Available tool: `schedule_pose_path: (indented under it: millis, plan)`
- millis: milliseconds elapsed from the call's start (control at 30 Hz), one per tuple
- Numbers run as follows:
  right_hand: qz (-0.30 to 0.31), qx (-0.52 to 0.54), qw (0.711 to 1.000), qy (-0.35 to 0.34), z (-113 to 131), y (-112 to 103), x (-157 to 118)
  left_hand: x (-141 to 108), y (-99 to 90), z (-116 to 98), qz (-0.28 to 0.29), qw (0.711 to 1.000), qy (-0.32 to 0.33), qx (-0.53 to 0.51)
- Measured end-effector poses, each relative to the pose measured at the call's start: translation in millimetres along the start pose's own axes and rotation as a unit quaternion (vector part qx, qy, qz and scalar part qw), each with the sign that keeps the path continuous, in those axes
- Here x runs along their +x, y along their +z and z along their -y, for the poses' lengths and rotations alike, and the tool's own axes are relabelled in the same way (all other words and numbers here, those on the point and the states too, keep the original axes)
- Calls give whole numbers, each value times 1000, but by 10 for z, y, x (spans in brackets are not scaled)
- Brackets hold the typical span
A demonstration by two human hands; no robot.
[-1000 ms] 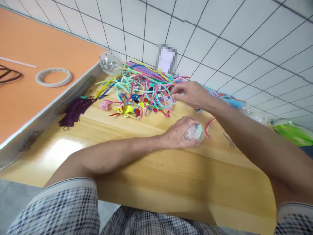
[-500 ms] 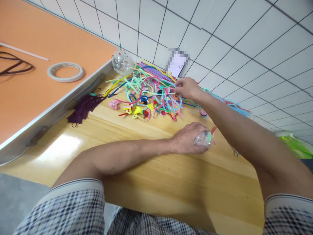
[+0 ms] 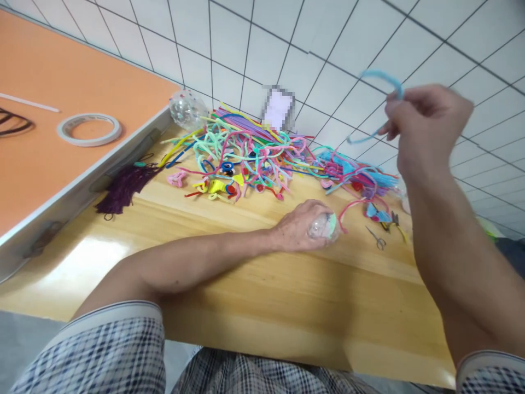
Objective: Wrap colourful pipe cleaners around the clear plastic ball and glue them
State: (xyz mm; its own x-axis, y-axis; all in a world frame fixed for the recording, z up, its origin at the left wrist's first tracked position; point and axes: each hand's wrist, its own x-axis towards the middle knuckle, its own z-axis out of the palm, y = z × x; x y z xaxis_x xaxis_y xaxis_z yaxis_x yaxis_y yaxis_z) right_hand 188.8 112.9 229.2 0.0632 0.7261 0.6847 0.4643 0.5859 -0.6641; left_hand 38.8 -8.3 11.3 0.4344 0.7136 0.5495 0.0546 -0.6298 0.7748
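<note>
My left hand [image 3: 301, 225] is wrapped round a small clear plastic ball [image 3: 318, 226] with a pale green band on its right side, low over the wooden table. Up at the right, my right hand [image 3: 429, 123] pinches a curved light blue pipe cleaner [image 3: 383, 75], lifted in front of the tiled wall. Beyond my left hand lies a tangled heap of coloured pipe cleaners [image 3: 246, 145]. A second pile of blue and pink pipe cleaners [image 3: 348, 171] lies farther right, partly behind my right arm.
Small scissors [image 3: 378, 239] lie right of the ball. At the back left stands a larger clear ball [image 3: 188, 109], with a dark purple tassel [image 3: 125, 186] nearer me. A tape roll [image 3: 89, 129] rests on the orange surface [image 3: 135, 82]. A phone [image 3: 278, 109] leans against the wall.
My right hand has lifted away from the pipe cleaner heap, up and to the right, with a light blue pipe cleaner in it. My left hand still holds the ball. The view has shifted slightly.
</note>
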Motion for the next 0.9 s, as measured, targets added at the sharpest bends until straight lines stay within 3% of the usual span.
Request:
schedule_pose_path:
  millis: [67, 133, 233, 333, 500, 600, 733, 900]
  plan:
    - [70, -44, 996, 38, -152, -272, -262, 1, -17, 8, -4, 1000, -1, -20]
    - [81, -43, 992, 87, -304, -515, -556, 5, -42, -18, -4, 999, -20, -50]
    - [54, -8, 990, 132, -486, -787, -938, 1, -88, -123, 13, 993, -55, -107]
    - [27, -26, 989, 144, -561, -927, -1190, -16, -136, -285, 66, 981, -86, -163]
    - [111, 19, 977, 183, -502, -905, -1419, -24, -215, -531, 152, 954, -161, -200]
    - [157, 79, 961, 211, -443, -786, -1529, -9, -248, -604, 144, 933, -227, -240]
    - [180, 156, 933, 268, -365, -632, -1659, 18, -270, -638, 165, 877, -318, -321]
    - [192, 236, 888, 344, -388, -590, -1667, 28, -250, -620, 162, 842, -344, -384]
